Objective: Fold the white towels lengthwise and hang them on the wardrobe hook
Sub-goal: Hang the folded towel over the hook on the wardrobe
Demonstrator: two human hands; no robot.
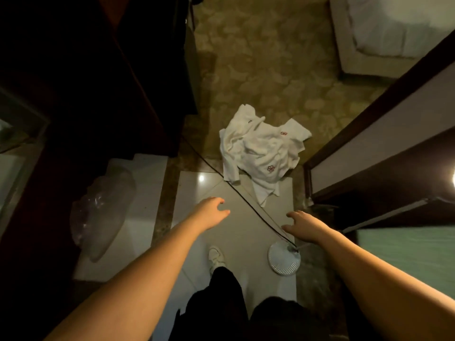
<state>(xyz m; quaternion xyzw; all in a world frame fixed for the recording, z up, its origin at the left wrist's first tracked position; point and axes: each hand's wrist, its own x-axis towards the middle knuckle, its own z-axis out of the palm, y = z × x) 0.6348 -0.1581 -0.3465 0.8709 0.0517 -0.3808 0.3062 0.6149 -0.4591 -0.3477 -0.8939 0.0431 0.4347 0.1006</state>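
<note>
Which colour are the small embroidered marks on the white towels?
Red, flower-like marks on the white towels, seen in the head view.

Towels point(263, 148) on floor point(236, 232), ahead of both hands.

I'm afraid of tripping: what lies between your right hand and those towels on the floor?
In the head view, a black cable crosses the pale floor tile between the right hand and the white towels.

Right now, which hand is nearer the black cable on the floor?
The right. The right hand hangs just beside the black cable, its fingertips almost over it. The left hand is on the cable's other side, clearly apart.
</note>
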